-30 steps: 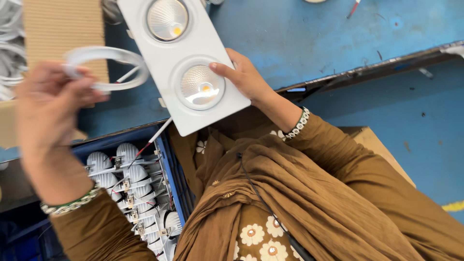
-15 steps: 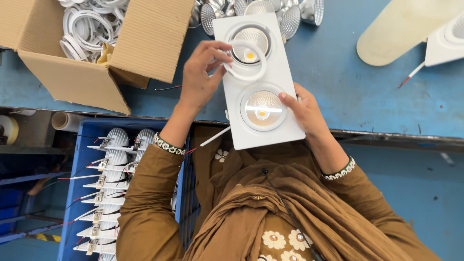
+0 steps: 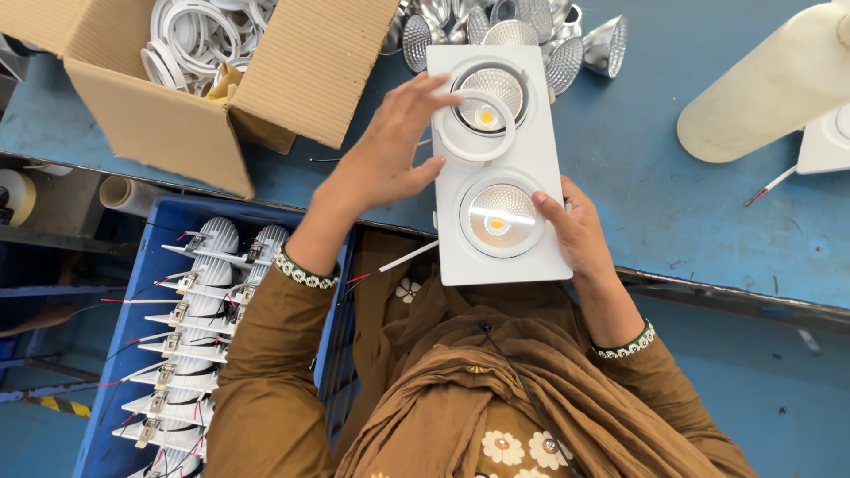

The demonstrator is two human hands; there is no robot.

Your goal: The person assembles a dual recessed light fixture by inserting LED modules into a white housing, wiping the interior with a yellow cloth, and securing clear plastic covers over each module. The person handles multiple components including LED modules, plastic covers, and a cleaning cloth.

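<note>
A blue crate (image 3: 159, 265) is sitting at the far left, below the bench edge, holding a row of white ribbed lamp bodies (image 3: 199, 310) with thin red and white wires. Above it, an open cardboard box (image 3: 177, 124) is resting on the blue bench (image 3: 673, 204), filled with loose white rings (image 3: 208, 35).

Moving right, the left hand (image 3: 385, 164) is reaching over the bench edge and pinching a white ring (image 3: 469, 133) between thumb and fingers, holding it against the upper opening of a white double lamp fixture (image 3: 500, 168). The fixture is lying flat on the near edge of the bench, directly in front of the person, with both round lamps glowing. A thin wire (image 3: 398, 261) is trailing from its lower left corner.

The right hand (image 3: 575, 230) is gripping the fixture's lower right edge, thumb lying on the face beside the lower lamp.

Behind the fixture, a cluster of silver reflector cups (image 3: 531, 31) is lying on the bench. At the far right, a pale cream cylinder (image 3: 761, 88) is lying tilted, next to another white fixture (image 3: 828, 142) cut off by the frame.
</note>
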